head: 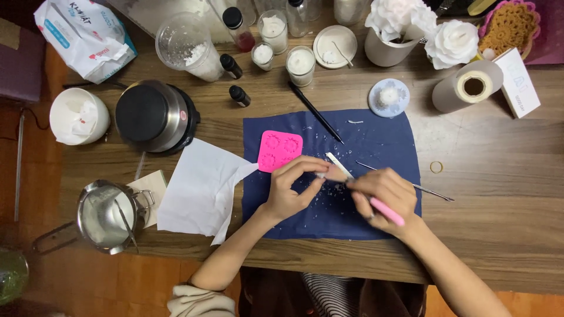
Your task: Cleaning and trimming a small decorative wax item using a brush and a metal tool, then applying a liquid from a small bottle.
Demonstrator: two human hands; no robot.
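— Where was the small white piece (322, 174)?

— Pinched between thumb and fingertips of the left hand (292, 189), lifted just above the middle of the blue cloth (382, 135). Mostly hidden by the fingers; exact shape impossible to tell.

— And the right hand (383, 194)?

— Closed around a pink-handled tool (388, 212), tip brought up to the piece. Hands close together, nearly touching at the fingertips.

— How did it look to handle?

— Probably light, waxy and brittle, judging by the white crumbs (329, 194) scattered over the cloth beneath. Likely to chip or snap under a hard squeeze, and perhaps a little slick. Best gripped gently by the edges, as there, with the worked face left open to the tool.

— What lay around it?

— Just to the left, flat on the cloth, a pink mould (279, 150) with flower-shaped cavities. Beside the fingers, a flat white stick (338, 164). Behind the right hand, a thin metal pick (432, 191), partly off the cloth. Further up, a black stick (315, 111) set slantwise over the cloth's top edge.

— And beyond?

— A crumpled white paper (200, 188) left of the cloth, then a metal pitcher (106, 214) and a round hotplate (154, 115). Glass jars (300, 64) of white filling at the back of the wooden table (499, 194).
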